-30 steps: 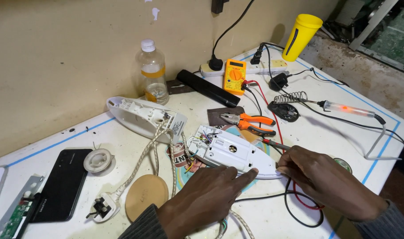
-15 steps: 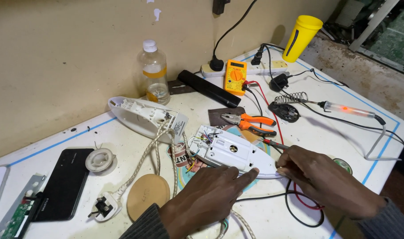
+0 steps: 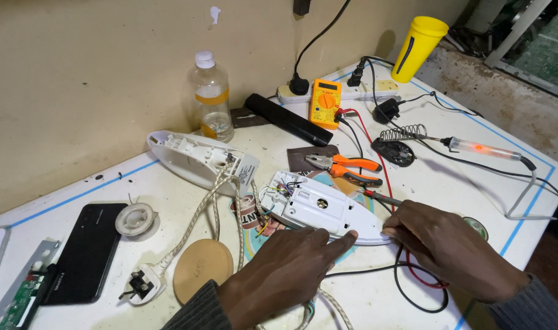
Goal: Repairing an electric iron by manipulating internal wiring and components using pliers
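Black phone (image 3: 77,253) lay at 9 o'clock. Left hand (image 3: 279,275), fingers flat and spread, pressed near edge of opened white iron body (image 3: 322,211) at table centre. Right hand (image 3: 450,247), fingers bunched, touched iron's tip at 3 o'clock. Versus half-second earlier: nothing shifted, both hands steady; bracing continued.

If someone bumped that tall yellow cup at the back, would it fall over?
Probably. The yellow cup is tall and narrow and stands upside down, so it looks tippy. It seems to be light plastic, and being round it may roll across the table.
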